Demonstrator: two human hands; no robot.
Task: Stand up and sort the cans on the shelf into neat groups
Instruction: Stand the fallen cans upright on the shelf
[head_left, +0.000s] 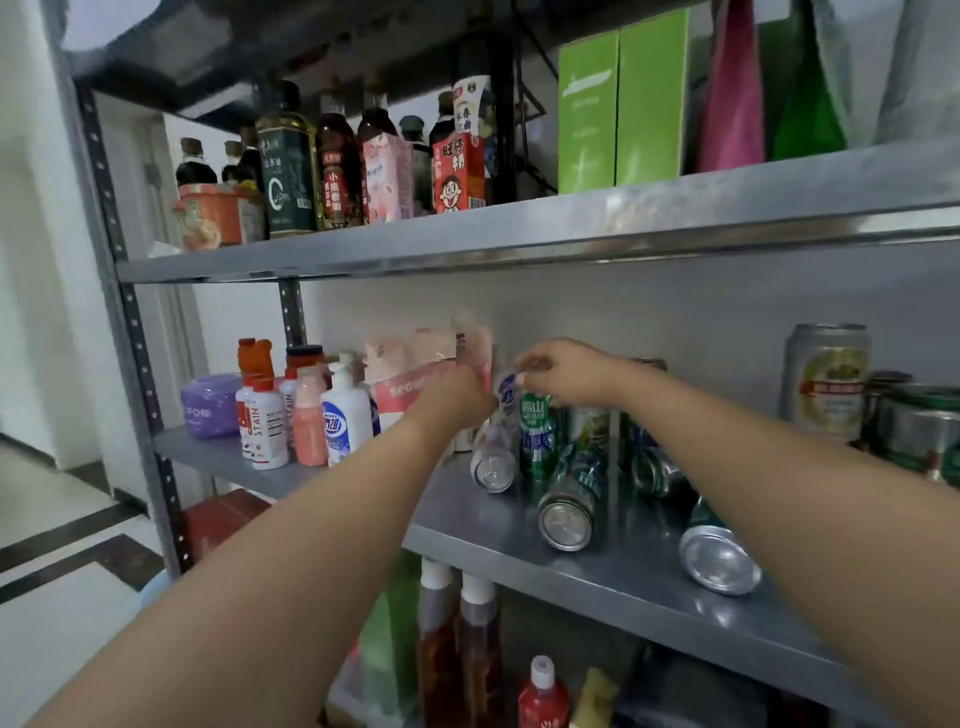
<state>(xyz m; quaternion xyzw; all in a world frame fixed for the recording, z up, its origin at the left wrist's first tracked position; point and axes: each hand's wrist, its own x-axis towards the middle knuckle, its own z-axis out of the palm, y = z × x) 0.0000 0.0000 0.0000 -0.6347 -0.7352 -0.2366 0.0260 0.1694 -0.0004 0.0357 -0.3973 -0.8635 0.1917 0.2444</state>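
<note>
Several cans are on the middle metal shelf (613, 569). A silver can (493, 467), a green can (569, 501), another green can (719, 551) and a blue-green can (649, 465) lie on their sides. One green can (537, 436) stands upright. My right hand (566, 374) has curled fingers pinching the top of a white and blue can (506, 392), just left of the upright green one. My left hand (457, 397) is close on that can's other side, in front of a pink pack (410, 387); its fingers are hidden.
A tall gold and silver can (826, 382) and a cluster of green cans (919, 434) stand at the shelf's right end. Cleaning bottles (343, 415) and a purple tub (210, 405) fill the left end. Bottles and cartons crowd the shelf above; more bottles stand below.
</note>
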